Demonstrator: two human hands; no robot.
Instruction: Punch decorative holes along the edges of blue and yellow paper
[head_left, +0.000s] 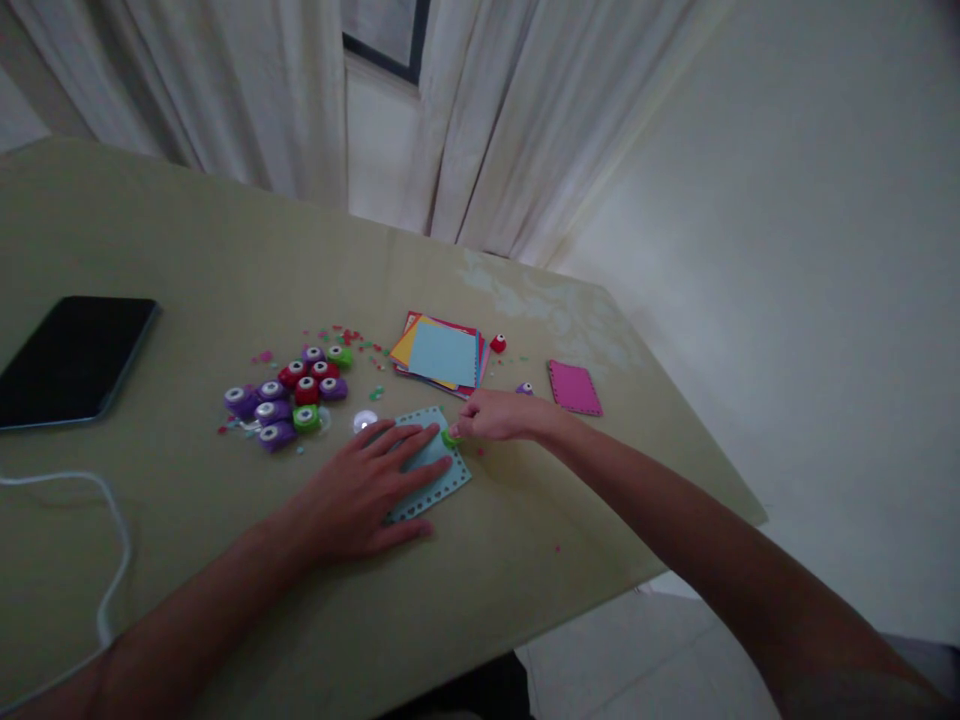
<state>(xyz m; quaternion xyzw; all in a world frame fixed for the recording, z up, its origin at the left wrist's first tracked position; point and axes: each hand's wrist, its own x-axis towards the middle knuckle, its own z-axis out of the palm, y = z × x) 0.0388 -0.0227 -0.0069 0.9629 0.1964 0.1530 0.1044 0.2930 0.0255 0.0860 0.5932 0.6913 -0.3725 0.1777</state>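
Note:
Beneath my left hand (pixel 379 485) lies a light blue paper card (pixel 442 480) with a row of small punched holes along its edges. The fingers of that hand are spread flat over the card. My right hand (pixel 491 415) is closed on a green craft punch (pixel 450 438) at the card's right edge; most of the punch is hidden by the fingers. A purple punch (pixel 525 389) sits just behind the right wrist, and a red punch (pixel 498 343) stands farther back. A round white disc (pixel 365 421) rests by the left fingertips.
Several purple, red and green punches (pixel 306 391) cluster to the left, with paper bits around them. A stack of coloured cards (pixel 442 352) lies behind my hands. At right is a pink punched card (pixel 574 387). A black tablet (pixel 75 360) and white cable (pixel 112 530) are far left.

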